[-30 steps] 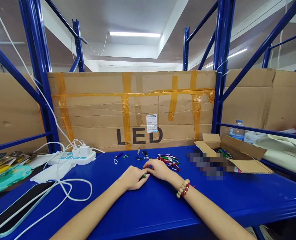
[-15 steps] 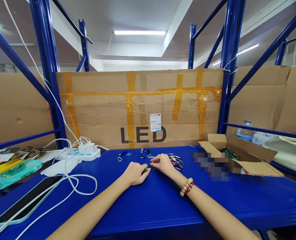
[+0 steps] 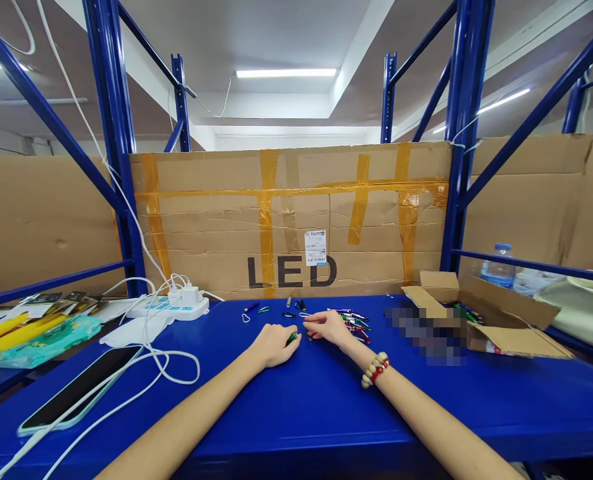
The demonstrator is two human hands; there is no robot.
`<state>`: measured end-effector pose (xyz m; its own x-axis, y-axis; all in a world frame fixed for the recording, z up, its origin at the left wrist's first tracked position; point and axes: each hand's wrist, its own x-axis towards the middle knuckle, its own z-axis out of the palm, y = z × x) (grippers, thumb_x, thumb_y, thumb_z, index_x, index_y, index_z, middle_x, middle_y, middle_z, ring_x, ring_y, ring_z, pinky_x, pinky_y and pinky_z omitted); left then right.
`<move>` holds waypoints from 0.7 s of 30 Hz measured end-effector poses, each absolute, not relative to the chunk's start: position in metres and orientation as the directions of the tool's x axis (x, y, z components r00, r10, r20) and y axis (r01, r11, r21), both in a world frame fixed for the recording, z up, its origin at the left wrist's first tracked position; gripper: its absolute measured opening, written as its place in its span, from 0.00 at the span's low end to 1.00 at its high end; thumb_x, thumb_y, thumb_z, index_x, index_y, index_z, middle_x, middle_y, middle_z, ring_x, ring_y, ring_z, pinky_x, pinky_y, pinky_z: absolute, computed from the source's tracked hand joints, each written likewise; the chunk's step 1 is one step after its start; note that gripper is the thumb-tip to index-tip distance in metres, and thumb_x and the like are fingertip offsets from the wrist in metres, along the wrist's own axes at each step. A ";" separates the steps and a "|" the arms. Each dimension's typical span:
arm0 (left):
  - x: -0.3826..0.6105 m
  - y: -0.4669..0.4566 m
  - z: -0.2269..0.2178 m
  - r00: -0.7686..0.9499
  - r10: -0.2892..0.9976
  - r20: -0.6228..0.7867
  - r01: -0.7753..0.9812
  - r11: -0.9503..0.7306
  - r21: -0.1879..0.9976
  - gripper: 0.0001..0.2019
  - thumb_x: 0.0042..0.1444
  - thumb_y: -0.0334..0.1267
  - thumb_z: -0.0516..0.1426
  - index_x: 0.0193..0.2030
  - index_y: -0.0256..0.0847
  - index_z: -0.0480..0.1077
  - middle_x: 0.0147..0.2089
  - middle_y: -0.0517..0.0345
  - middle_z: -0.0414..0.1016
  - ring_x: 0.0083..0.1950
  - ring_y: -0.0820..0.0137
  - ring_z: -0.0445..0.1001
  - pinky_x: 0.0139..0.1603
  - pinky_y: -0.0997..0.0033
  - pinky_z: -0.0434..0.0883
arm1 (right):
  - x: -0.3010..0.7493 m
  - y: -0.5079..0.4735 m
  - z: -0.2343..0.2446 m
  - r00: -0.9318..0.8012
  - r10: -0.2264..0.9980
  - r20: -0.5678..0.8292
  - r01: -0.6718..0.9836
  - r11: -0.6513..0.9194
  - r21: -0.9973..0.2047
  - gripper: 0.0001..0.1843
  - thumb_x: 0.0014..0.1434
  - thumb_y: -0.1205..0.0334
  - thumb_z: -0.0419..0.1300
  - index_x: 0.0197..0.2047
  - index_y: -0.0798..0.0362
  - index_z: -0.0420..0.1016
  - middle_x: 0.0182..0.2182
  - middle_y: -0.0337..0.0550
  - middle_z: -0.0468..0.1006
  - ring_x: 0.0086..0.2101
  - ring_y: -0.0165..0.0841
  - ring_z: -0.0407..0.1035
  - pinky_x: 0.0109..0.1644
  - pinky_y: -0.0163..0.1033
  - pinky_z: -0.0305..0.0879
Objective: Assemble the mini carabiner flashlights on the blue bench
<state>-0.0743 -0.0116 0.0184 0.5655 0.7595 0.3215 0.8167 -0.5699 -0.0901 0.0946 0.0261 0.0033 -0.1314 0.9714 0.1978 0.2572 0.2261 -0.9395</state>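
My left hand (image 3: 273, 345) rests on the blue table (image 3: 326, 407) with its fingers curled round a small green keychain light (image 3: 291, 338). My right hand (image 3: 330, 326), with a bead bracelet (image 3: 374, 371) on its wrist, sits just right of it, fingertips pinched on a tiny part I cannot make out. Right behind the right hand lies a pile of coloured keychain lights (image 3: 353, 318). Loose carabiner clips (image 3: 256, 311) lie a little farther back.
An open cardboard box (image 3: 481, 317) stands at the right, a water bottle (image 3: 496, 266) behind it. At the left are a white power strip (image 3: 169, 305) with chargers, trailing white cables (image 3: 141, 373), a phone (image 3: 79, 393) and packets. A taped "LED" carton (image 3: 291, 220) walls the back.
The camera has tilted and shifted slightly. My right hand has drawn a little away from my left hand, which keeps hold of the green light.
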 end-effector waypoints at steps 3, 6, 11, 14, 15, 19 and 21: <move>-0.075 -0.011 0.019 0.555 0.769 0.316 0.822 -0.564 -0.071 0.13 0.61 0.39 0.43 0.33 0.40 0.66 0.27 0.57 0.72 0.32 0.65 0.72 0.29 0.73 0.60 | 0.094 0.026 0.002 -0.164 0.976 0.146 0.154 0.171 -0.973 0.08 0.49 0.72 0.66 0.34 0.63 0.76 0.26 0.44 0.75 0.25 0.29 0.70 0.27 0.27 0.71; -0.076 -0.011 0.020 0.550 0.777 0.307 0.825 -0.562 -0.058 0.13 0.60 0.38 0.44 0.30 0.40 0.66 0.27 0.58 0.71 0.32 0.65 0.71 0.28 0.73 0.59 | 0.094 0.025 0.003 -0.212 0.970 0.115 0.075 0.133 -0.988 0.07 0.48 0.72 0.67 0.32 0.63 0.76 0.30 0.45 0.75 0.27 0.29 0.70 0.30 0.28 0.72; -0.075 -0.008 0.018 0.552 0.784 0.285 0.823 -0.567 -0.034 0.13 0.58 0.36 0.46 0.27 0.40 0.67 0.28 0.58 0.72 0.33 0.65 0.71 0.29 0.73 0.58 | 0.095 0.022 0.003 -0.244 0.961 0.129 0.010 0.136 -0.991 0.06 0.48 0.69 0.67 0.31 0.61 0.76 0.31 0.45 0.75 0.31 0.31 0.70 0.30 0.27 0.71; -0.075 -0.005 0.016 0.539 0.792 0.287 0.829 -0.558 -0.015 0.14 0.59 0.37 0.45 0.27 0.39 0.67 0.29 0.57 0.72 0.32 0.66 0.71 0.29 0.73 0.59 | 0.094 0.017 0.006 -0.250 0.955 0.160 0.006 0.167 -0.986 0.07 0.49 0.67 0.67 0.32 0.60 0.76 0.32 0.45 0.75 0.32 0.32 0.70 0.28 0.27 0.70; -0.075 -0.004 0.015 0.535 0.795 0.287 0.831 -0.556 -0.009 0.14 0.60 0.37 0.45 0.27 0.39 0.67 0.29 0.57 0.72 0.32 0.66 0.71 0.29 0.73 0.59 | 0.094 0.015 0.007 -0.254 0.952 0.172 0.008 0.180 -0.984 0.07 0.49 0.67 0.66 0.33 0.60 0.76 0.32 0.45 0.75 0.33 0.33 0.70 0.27 0.27 0.69; -0.076 -0.003 0.015 0.523 0.802 0.289 0.834 -0.551 0.020 0.15 0.60 0.38 0.45 0.27 0.39 0.67 0.29 0.57 0.72 0.32 0.66 0.71 0.28 0.74 0.59 | 0.092 0.008 0.015 -0.282 0.939 0.197 0.038 0.216 -0.976 0.07 0.52 0.63 0.64 0.34 0.58 0.76 0.33 0.45 0.74 0.33 0.33 0.69 0.25 0.26 0.66; -0.077 -0.003 0.015 0.516 0.805 0.292 0.836 -0.548 0.035 0.15 0.61 0.39 0.45 0.27 0.39 0.68 0.29 0.57 0.72 0.31 0.66 0.71 0.27 0.75 0.59 | 0.091 0.007 0.018 -0.292 0.937 0.192 0.069 0.220 -0.973 0.08 0.52 0.62 0.63 0.33 0.57 0.76 0.32 0.45 0.75 0.33 0.33 0.69 0.24 0.25 0.64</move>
<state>-0.0766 -0.0030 0.0150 0.5161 0.8054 0.2915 0.8356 -0.5482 0.0354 0.0909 0.0066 0.0178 -0.2921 0.9370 0.1917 0.0687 0.2205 -0.9730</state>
